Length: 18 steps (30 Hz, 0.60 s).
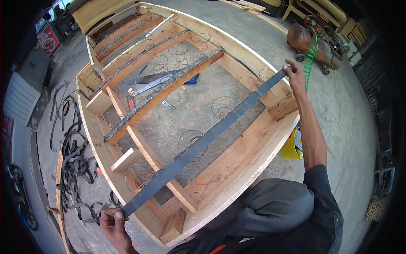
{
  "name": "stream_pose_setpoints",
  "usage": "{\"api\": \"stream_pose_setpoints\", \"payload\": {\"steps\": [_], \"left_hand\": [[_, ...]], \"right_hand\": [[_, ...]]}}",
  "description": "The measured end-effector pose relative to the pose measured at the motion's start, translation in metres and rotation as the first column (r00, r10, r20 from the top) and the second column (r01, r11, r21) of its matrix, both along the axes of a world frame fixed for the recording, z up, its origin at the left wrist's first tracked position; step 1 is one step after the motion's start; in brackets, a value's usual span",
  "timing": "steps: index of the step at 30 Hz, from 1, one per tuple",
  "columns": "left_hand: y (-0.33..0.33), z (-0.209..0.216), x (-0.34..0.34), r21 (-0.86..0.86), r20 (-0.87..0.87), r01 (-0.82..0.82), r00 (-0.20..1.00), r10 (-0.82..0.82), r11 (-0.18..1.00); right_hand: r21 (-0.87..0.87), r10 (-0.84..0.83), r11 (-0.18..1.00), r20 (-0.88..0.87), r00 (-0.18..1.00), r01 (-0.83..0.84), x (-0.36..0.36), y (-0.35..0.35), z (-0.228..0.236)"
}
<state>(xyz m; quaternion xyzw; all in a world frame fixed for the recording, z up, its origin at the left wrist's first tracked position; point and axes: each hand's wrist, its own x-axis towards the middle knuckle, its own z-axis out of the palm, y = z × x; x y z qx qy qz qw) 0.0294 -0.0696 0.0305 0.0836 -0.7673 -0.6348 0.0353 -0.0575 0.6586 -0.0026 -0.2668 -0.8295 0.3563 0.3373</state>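
A long dark rubber strap (205, 142) stretches diagonally across the near part of a wooden furniture frame (253, 185). Its near-left end is pinched between the thumb and fingers of my left hand (113, 228), just outside the frame's left rail. My right hand (295, 75) grips the far-right end beyond the opposite rail, arm extended. Beneath the strap, loose wire coil springs (224, 108) show inside the frame. Farther back, a crossbar (169, 94) carries a dark strip fastened along its top. A hand saw (154, 83) lies on the floor within the frame.
Tangled black straps (76, 161) lie on the floor at the left. A rusty air compressor (306, 42) with a green coiled hose (311, 59) stands at the far right. Beside the frame's right side is a yellow bucket (289, 146). A foam-like padded panel (99, 15) rests at the far end.
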Motion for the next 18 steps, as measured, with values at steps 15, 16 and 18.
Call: {"api": "stream_pose_setpoints", "payload": {"steps": [15,16,18], "left_hand": [[0.023,-0.001,0.047,-0.534,0.374,0.536,0.843,-0.386,0.654],[0.019,-0.004,0.041,-0.582,0.378,0.566,0.824,-0.422,0.584],[0.015,0.003,0.039,-0.587,0.350,0.533,0.846,-0.403,0.609]], "right_hand": [[0.269,-0.084,0.962,0.138,0.987,0.044,0.096,0.037,-0.056],[0.294,-0.090,0.955,0.229,0.969,0.020,0.109,0.054,-0.056],[-0.209,-0.013,0.977,0.172,0.985,0.049,0.125,0.070,-0.071]]}}
